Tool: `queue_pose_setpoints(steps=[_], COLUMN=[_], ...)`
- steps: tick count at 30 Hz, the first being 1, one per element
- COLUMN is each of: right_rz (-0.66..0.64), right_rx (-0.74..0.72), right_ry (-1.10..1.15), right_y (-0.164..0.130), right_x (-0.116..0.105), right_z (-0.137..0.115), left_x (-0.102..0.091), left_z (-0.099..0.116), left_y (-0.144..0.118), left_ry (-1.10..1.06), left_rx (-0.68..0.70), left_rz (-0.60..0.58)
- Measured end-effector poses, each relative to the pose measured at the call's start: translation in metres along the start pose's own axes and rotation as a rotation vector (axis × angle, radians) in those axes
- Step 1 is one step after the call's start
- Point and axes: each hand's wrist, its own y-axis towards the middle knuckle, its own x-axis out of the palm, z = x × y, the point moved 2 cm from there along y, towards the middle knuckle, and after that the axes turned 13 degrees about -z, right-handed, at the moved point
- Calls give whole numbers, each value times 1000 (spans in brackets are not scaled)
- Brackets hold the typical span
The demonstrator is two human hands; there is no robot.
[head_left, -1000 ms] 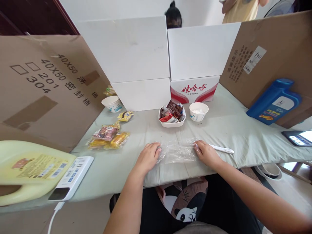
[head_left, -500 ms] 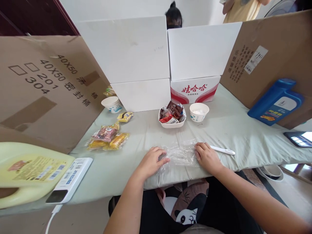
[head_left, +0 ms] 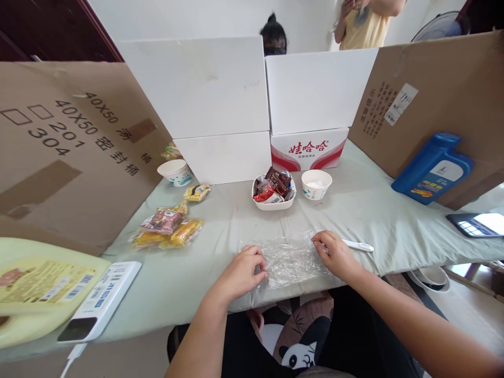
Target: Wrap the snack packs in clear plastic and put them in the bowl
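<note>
1. White dish (head_left: 275,206), rounded-square w/ low walls, is holding heaped wrapped packets (head_left: 277,184), mostly brown + red, shiny.
2. R paper cup (head_left: 314,195), blue print, is sitting just beside dish, containing white stuff (head_left: 316,184), can't ID.
3. L paper cup (head_left: 181,180) is standing nr white box (head_left: 226,157); can't see down to its bottom.
4. Clear plastic film (head_left: 289,262) is lying on counter (head_left: 228,220) nr front edge, between the hands; looking thin, see-thru, crinkled, catching light.
5. L hand (head_left: 243,269) is hovering or resting at film's left end, thumb + fingers curved, apart.
6. R hand (head_left: 334,254) is touching film's right side, fingers bent down; can't tell if pinching.
7. Slim white handle (head_left: 358,245), smooth plastic-looking, is lying right of R hand.
8. Counter's pale green cloth is wrinkling; glossy bagged snacks (head_left: 169,228), yellow + reddish, are piling at left.
</note>
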Motion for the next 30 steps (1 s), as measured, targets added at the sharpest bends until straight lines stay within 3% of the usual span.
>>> queue_pose_setpoints(steps=[6,9,12,17,20,23,26,30], right_rz=[-34,-74,-122,-190,-248,-271,-279,-272], right_rx=[153,195,252,312,328,335,330,320], right_ry=[-143,-257,-340,-431,-462,-489,-495,-482], right_y=[6,8,11,16,17,19,20,21], right_x=[16,19,15,8,9,11,13,14], right_z=[8,9,5,2,3,2,1,0], left_x=[0,1,0,-5,-6,-3,-2,-1], left_z=[-14,-27,-34,-33,-39,-51,-56,-32], left_y=[-6,-2,2,4,9,17,18,9], left_ry=[-164,-255,-438,-866,-967,-852,-457,128], left_rx=[-109,-158,-136,-28,-15,-80,-208,-259], left_rz=[-31,48,147,96,185,330,453,716])
